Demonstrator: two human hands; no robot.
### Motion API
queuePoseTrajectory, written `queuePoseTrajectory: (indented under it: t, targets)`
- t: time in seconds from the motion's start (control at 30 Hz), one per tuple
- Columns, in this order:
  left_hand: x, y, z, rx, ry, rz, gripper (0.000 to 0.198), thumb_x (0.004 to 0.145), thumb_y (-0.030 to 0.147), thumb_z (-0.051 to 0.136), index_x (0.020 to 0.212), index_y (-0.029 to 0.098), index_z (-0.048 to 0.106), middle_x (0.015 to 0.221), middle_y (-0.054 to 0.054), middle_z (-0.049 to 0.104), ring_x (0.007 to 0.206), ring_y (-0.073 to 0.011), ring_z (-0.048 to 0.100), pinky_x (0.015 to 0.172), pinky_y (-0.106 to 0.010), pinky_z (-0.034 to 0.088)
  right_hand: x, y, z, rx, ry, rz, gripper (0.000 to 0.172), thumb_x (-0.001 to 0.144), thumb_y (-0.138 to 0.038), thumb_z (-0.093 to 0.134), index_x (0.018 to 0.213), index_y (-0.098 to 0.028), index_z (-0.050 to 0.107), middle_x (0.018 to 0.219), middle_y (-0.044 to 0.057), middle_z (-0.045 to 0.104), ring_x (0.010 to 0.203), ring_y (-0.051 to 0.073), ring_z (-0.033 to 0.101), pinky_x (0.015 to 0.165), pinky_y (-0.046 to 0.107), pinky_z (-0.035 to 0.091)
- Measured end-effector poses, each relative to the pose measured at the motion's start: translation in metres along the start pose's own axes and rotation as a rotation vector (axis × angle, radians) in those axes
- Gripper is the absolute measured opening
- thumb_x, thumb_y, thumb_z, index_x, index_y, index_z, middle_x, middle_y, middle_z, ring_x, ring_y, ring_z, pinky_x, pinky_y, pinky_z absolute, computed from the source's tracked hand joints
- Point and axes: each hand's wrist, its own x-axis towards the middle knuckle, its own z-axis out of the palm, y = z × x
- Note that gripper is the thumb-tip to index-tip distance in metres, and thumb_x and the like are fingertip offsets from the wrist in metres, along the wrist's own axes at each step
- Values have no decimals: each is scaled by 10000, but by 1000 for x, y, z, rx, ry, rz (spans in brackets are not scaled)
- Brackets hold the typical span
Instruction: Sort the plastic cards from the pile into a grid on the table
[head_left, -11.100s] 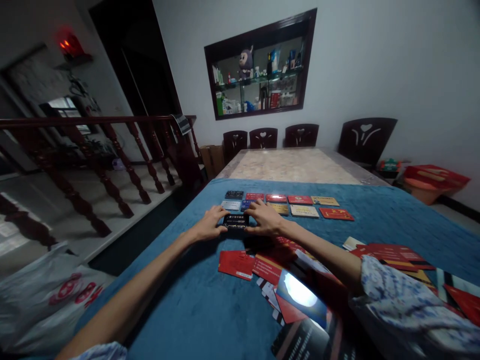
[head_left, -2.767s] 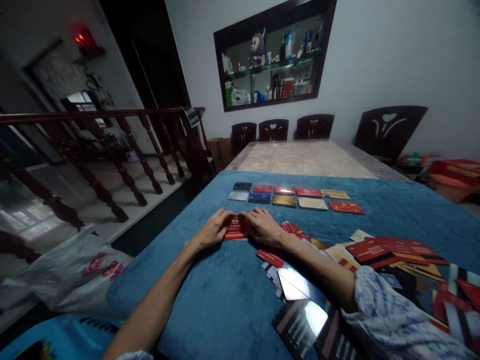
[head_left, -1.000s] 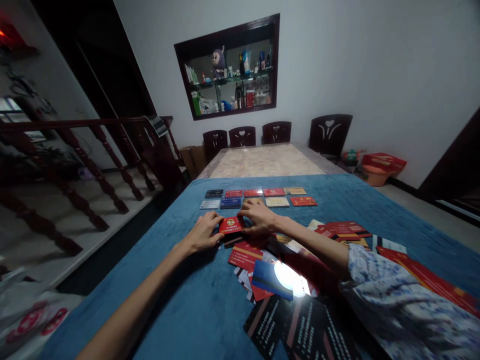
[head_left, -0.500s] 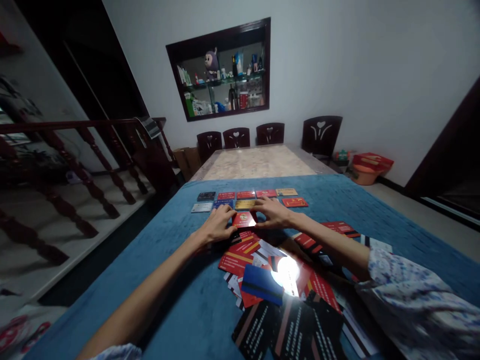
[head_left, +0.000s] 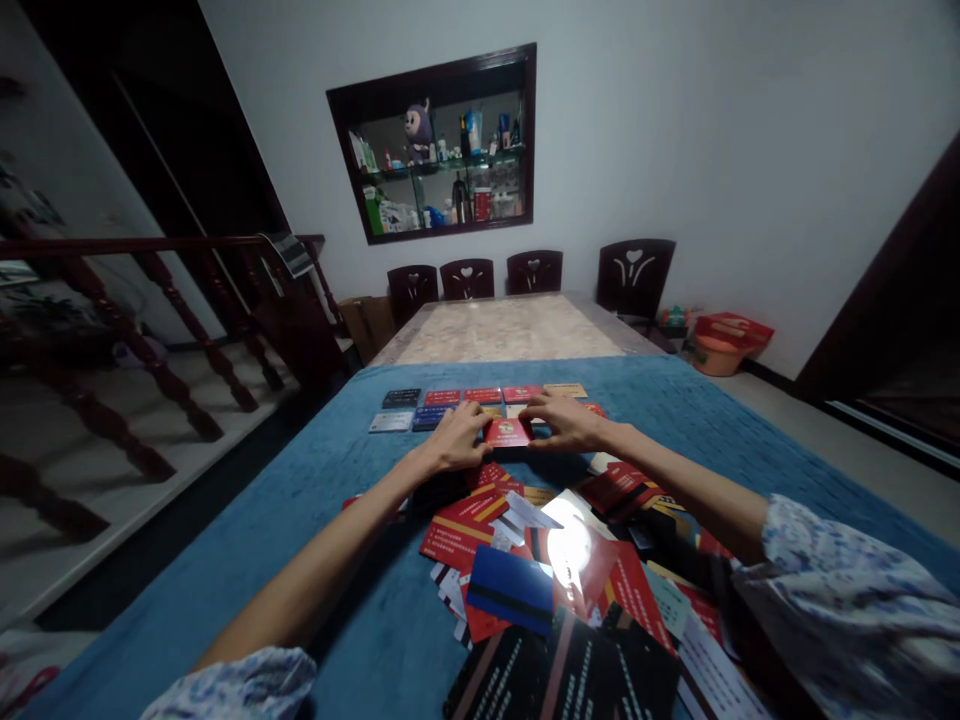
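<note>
A small red card (head_left: 508, 432) with a round emblem is pinched between both hands just above the blue cloth (head_left: 285, 520). My left hand (head_left: 454, 443) grips its left edge and my right hand (head_left: 564, 423) grips its right edge, fingers closed on it. Right behind the hands lie two neat rows of cards (head_left: 442, 402), partly hidden by the fingers. A loose heap of red, blue and black cards (head_left: 555, 570) lies on the cloth in front of me.
Beyond the cloth the marble tabletop (head_left: 502, 330) runs to several dark chairs (head_left: 532, 272) at the wall. A wooden railing (head_left: 150, 300) stands on the left. A red basin (head_left: 724, 340) sits on the floor at the right.
Both hands have carried the red card forward and to the right, up to the near row of laid-out cards. My head has turned a little rightward.
</note>
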Motion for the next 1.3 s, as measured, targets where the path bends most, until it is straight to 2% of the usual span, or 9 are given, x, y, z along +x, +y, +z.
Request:
queuePoseTrajectory:
  t: [0.13, 0.43, 0.6, 0.77, 1.07, 1.3]
  targets:
    - [16, 2, 1, -9, -1, 17, 435, 843, 288, 623, 1270, 214, 591, 1240, -111, 558, 1169, -293, 502, 987, -451, 428, 0, 13, -4, -28, 1, -5, 372, 817, -440, 678, 1082, -180, 709, 1147, 151, 636, 1062, 310, 516, 862, 381, 397]
    - [57, -1, 4, 76, -30, -1, 366, 838, 309, 608, 1184, 190, 616, 1270, -126, 553, 1190, -306, 471, 984, -470, 422, 10, 33, -13, -85, -62, 125, 412, 838, -430, 650, 1172, -190, 675, 1212, 160, 607, 1100, 321, 493, 775, 348, 392]
    - [79, -4, 6, 99, -33, -10, 377, 828, 280, 576, 1190, 180, 615, 1262, -136, 558, 1178, -310, 473, 964, -466, 440, 19, 48, -15, -85, -72, 147, 409, 839, -415, 644, 1183, -194, 671, 1216, 156, 602, 1100, 326, 493, 777, 354, 397]
    - [98, -5, 7, 103, -44, -29, 371, 829, 329, 578, 1162, 175, 631, 1257, -145, 562, 1185, -326, 461, 979, -490, 432, 29, 61, -18, -99, -108, 180, 409, 839, -425, 633, 1171, -192, 684, 1233, 163, 595, 1142, 350, 488, 803, 375, 413]
    - [136, -12, 14, 104, -87, -97, 311, 812, 277, 591, 1099, 182, 662, 1257, -147, 579, 1219, -344, 424, 984, -531, 412, 50, 78, -15, -172, -139, 258, 370, 827, -399, 640, 1141, -214, 703, 1215, 156, 615, 1155, 353, 510, 791, 370, 449]
    - [151, -18, 25, 91, -112, -127, 259, 794, 219, 598, 1038, 184, 678, 1215, -131, 626, 1220, -341, 416, 1000, -541, 395, 60, 86, -7, -161, -167, 281, 397, 821, -402, 627, 1166, -219, 698, 1246, 154, 616, 1196, 367, 501, 819, 404, 477]
